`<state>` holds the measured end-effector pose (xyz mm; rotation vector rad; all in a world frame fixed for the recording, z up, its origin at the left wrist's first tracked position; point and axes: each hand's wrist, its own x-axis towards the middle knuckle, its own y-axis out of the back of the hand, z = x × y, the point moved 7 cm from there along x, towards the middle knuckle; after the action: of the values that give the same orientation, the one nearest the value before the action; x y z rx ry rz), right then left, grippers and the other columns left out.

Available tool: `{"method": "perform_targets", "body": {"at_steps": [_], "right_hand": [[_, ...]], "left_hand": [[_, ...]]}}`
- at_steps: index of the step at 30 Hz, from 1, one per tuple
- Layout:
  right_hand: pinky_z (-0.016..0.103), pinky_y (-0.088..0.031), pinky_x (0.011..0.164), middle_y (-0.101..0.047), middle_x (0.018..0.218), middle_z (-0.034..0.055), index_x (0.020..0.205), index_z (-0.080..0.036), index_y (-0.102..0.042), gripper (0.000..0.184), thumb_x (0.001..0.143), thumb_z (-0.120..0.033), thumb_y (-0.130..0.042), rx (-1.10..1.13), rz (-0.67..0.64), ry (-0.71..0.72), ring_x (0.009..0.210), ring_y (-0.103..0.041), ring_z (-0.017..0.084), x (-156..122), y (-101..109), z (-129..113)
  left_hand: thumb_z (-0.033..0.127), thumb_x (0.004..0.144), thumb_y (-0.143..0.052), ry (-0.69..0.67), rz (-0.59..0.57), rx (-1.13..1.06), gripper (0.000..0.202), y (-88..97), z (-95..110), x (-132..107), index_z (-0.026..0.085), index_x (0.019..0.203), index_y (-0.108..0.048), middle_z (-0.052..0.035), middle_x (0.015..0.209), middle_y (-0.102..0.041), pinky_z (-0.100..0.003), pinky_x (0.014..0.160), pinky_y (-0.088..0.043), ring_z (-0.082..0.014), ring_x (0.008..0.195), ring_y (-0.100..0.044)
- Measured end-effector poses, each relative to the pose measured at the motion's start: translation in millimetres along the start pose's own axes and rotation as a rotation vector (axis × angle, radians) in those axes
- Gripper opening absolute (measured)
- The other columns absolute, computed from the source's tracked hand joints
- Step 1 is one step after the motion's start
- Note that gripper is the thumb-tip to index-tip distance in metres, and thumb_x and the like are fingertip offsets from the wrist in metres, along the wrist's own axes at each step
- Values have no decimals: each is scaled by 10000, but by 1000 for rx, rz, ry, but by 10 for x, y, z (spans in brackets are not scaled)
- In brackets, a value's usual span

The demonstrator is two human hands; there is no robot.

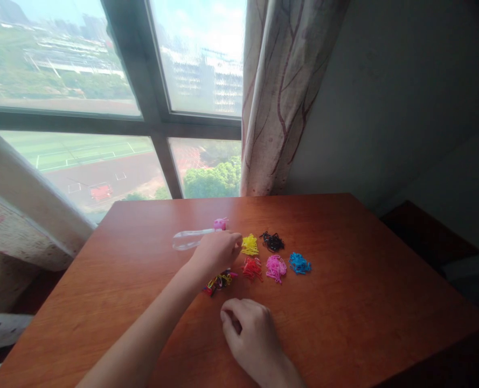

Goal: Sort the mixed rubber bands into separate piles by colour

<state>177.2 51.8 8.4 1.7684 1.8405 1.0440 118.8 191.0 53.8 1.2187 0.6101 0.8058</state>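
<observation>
My left hand [219, 249] reaches over the table with its fingertips pinched at the left edge of a pile of small yellow loops [250, 244]; whatever it may hold is too small to make out. Partly under my left wrist lies a mixed-colour pile of loops [218, 282]. Nearer to me, my right hand [252, 330] rests with curled fingers, thumb and forefinger together, their contents hidden. Sorted piles of similar thin pieces sit close by: red loops [252, 268], pink loops [276, 268], black loops [272, 241] and blue loops [300, 263].
Behind my left hand lies a clear plastic pouch or container [186, 240], with a pink object [220, 223] at its end. The wooden table [356, 302] meets a window [154, 126] at the back. Curtains [279, 97] hang on both sides.
</observation>
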Motion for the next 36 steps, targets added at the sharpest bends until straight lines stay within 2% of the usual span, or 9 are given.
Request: {"method": "perform_targets", "body": {"at_steps": [5, 9, 15, 19, 23, 29, 36], "right_hand": [[249, -273, 588, -613, 667, -27, 782, -224, -604, 153, 847, -124, -508, -2, 10, -7, 610, -543, 125, -1, 9, -3], [246, -282, 585, -614, 666, -23, 786, -219, -604, 154, 859, -136, -497, -3, 34, -29, 604, -555, 128, 5, 16, 28], [234, -300, 581, -617, 651, -20, 819, -219, -617, 164, 902, -161, -487, -70, 91, -64, 597, -585, 136, 38, 56, 118], [228, -317, 563, -643, 653, -17, 883, -224, -646, 134, 883, -152, -533, -158, 99, -93, 585, -617, 147, 81, 76, 157], [238, -346, 558, -690, 704, 4, 972, -236, -661, 174, 859, -139, -571, -238, 65, -116, 617, -657, 177, 148, 57, 157], [245, -383, 588, -730, 797, 38, 1110, -218, -643, 269, 860, -142, -578, -267, 39, -145, 697, -692, 201, 258, 30, 151], [270, -369, 611, -704, 787, 17, 995, -230, -650, 218, 834, -113, -563, -233, -12, -61, 717, -674, 220, 239, -19, 29]], "left_hand": [[237, 893, -493, 26, 18, -26, 176, 134, -25, -285, 214, 851, -663, -40, 846, -718, -246, 622, -409, -183, 742, -654], [235, 898, -501, 54, 9, -55, 164, 132, -64, -563, 221, 850, -657, -34, 859, -715, -239, 637, -407, -181, 777, -663], [234, 912, -460, 154, -22, -152, 201, -62, -171, -976, 230, 836, -646, -25, 848, -702, -237, 650, -417, -173, 758, -655], [253, 910, -462, 196, -3, -278, 212, -216, -230, -1181, 243, 900, -674, -29, 858, -723, -241, 672, -449, -180, 768, -662], [267, 916, -462, 214, 15, -355, 235, -303, -278, -1265, 249, 942, -694, -34, 899, -745, -256, 712, -479, -194, 806, -677], [267, 919, -456, 224, 35, -328, 247, -284, -292, -1266, 278, 981, -695, -15, 944, -750, -246, 716, -485, -192, 843, -690], [282, 907, -456, 226, 37, -341, 216, -291, -303, -1282, 296, 960, -664, 10, 889, -735, -286, 693, -488, -208, 793, -679]]}}
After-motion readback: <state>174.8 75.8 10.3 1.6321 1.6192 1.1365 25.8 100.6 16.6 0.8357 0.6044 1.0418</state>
